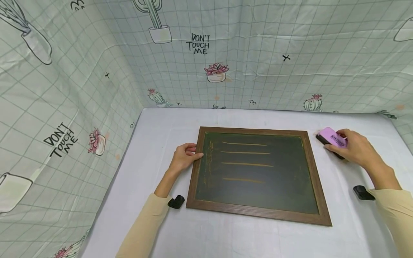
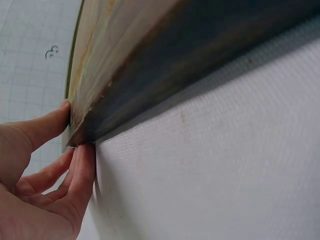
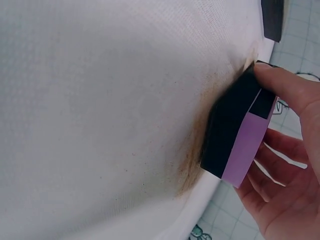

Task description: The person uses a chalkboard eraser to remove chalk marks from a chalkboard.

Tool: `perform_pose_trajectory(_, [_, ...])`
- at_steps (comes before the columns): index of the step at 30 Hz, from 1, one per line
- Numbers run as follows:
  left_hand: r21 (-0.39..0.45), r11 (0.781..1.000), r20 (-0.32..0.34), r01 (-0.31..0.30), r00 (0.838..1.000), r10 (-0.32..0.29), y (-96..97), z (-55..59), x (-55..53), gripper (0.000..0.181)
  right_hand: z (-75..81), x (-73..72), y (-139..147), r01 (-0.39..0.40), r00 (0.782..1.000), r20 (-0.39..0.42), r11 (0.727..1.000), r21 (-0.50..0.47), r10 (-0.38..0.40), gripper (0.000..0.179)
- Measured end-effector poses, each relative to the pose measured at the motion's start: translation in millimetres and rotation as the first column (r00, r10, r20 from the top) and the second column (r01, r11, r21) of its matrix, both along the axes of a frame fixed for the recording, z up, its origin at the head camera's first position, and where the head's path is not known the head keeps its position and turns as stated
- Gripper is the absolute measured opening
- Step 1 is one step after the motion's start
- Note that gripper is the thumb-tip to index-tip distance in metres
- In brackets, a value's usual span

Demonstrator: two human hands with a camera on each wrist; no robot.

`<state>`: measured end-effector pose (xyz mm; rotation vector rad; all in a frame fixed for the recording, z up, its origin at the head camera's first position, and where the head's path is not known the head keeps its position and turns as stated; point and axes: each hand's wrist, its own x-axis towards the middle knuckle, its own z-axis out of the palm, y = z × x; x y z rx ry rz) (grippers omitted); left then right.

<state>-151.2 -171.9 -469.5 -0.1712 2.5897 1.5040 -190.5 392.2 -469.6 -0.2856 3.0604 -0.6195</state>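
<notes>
The left hand (image 1: pixel 184 157) is pinching the left frame edge of the chalkboard (image 1: pixel 258 172), which is lying flat in the middle of the white worktop (image 1: pixel 161 136). The right hand (image 1: pixel 353 147) is grasping a pink eraser (image 1: pixel 332 139) with curled fingers (image 3: pixel 285 87), just beside the board's top right corner, near the worktop's stained far edge. Bare worktop is lying open along the near side.
</notes>
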Motion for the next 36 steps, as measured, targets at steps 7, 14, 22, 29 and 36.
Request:
perform_pose_trajectory(7, [0.003, 1.000, -0.016, 0.014, 1.000, -0.014, -1.2, -1.1, 0.4, 0.051, 5.4, 0.4, -4, 0.011, 1.000, -0.008, 1.000, -0.015, -0.011, 0.071])
perform_pose_trajectory(14, [0.015, 1.000, -0.018, 0.016, 1.000, -0.016, -1.2, -1.9, 0.9, 0.051, 11.4, 1.3, -9, -0.020, 0.998, -0.054, 0.999, -0.028, 0.019, 0.069])
perform_pose_trajectory(22, [0.020, 1.000, -0.021, 0.021, 1.000, -0.020, -1.4, -2.6, 2.2, 0.051, 17.4, 1.7, -14, -0.044, 0.997, -0.065, 0.999, -0.031, 0.042, 0.068])
perform_pose_trajectory(29, [0.012, 1.000, -0.021, 0.019, 1.000, -0.019, -1.8, -2.0, 2.5, 0.051, 23.6, -0.2, -22, -0.080, 0.993, -0.089, 0.997, -0.022, 0.078, 0.066])
perform_pose_trajectory(36, [0.002, 1.000, -0.011, 0.016, 1.000, -0.016, -0.5, -1.5, 2.4, 0.051, 26.7, 0.2, -31, -0.132, 0.980, -0.152, 0.991, -0.026, 0.127, 0.062])
